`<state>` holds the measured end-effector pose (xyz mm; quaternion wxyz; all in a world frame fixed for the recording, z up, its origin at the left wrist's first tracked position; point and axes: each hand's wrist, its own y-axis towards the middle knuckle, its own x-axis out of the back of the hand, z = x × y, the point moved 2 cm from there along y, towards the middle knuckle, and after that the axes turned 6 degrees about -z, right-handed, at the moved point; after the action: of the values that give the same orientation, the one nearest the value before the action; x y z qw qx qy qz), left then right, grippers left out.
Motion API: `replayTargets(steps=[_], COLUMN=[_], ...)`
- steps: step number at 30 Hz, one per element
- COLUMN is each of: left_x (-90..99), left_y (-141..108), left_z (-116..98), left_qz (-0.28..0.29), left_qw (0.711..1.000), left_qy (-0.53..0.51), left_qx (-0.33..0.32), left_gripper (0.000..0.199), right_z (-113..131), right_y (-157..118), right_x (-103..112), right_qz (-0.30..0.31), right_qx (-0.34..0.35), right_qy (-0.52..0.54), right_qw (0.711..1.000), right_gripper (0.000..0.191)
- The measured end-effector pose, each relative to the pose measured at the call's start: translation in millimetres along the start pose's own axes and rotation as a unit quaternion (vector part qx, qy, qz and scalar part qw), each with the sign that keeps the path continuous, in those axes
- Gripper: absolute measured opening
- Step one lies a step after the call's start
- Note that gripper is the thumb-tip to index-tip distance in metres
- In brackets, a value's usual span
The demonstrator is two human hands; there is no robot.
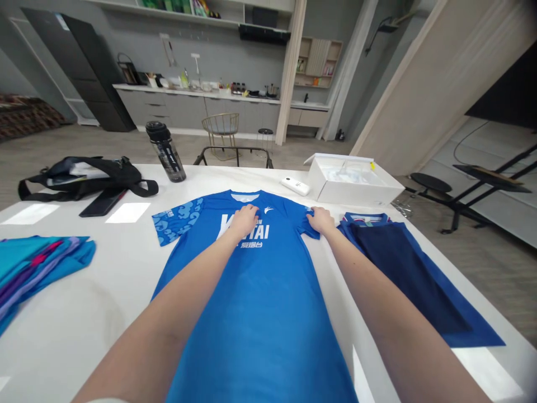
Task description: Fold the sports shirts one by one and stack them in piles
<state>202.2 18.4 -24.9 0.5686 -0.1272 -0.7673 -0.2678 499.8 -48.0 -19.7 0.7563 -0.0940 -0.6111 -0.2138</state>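
A blue T-shirt (255, 302) with white lettering lies spread out, front side up, on the white table (84, 280), its collar at the far end. My left hand (245, 221) rests on the chest over part of the lettering, its fingers bent and close together against the fabric. At the sleeve on the right, my right hand (321, 220) has its fingers closed on the cloth edge. The patterned sleeve on the left lies flat and untouched. My forearms cover parts of the shirt's sides.
Folded dark blue clothes (411, 274) lie at the right, a colourful clothes pile (37, 268) at the left. Farther back are a black bag (88, 173), a phone (103, 202), a bottle (166, 154), a white device (295, 186) and an open white box (356, 190).
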Motion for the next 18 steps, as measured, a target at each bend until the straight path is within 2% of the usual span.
replayTargets(steps=[5,8,13,18], left_x=[-29.5,-42.8,-58.1,-76.6], left_y=[47,79,133,164], left_z=[-43,-63,-70,-79], left_qz=[0.001,0.018,0.043,0.103], left_qw=[0.995,0.994,0.994,0.984], left_qy=[-0.053,-0.058,-0.063,-0.096], left_qx=[-0.082,-0.089,-0.082,-0.111], left_gripper=[0.031,0.034,0.042,0.036], right_z=[-5,-13,-29,-38], right_y=[24,31,40,51], right_x=[-9,-8,-3,-2], right_qz=[0.012,0.014,0.026,0.064], right_qx=[-0.052,-0.071,-0.106,-0.073], right_qy=[-0.039,-0.036,-0.052,-0.029], right_qw=[0.998,0.997,0.993,0.995], right_gripper=[0.047,0.045,0.038,0.023])
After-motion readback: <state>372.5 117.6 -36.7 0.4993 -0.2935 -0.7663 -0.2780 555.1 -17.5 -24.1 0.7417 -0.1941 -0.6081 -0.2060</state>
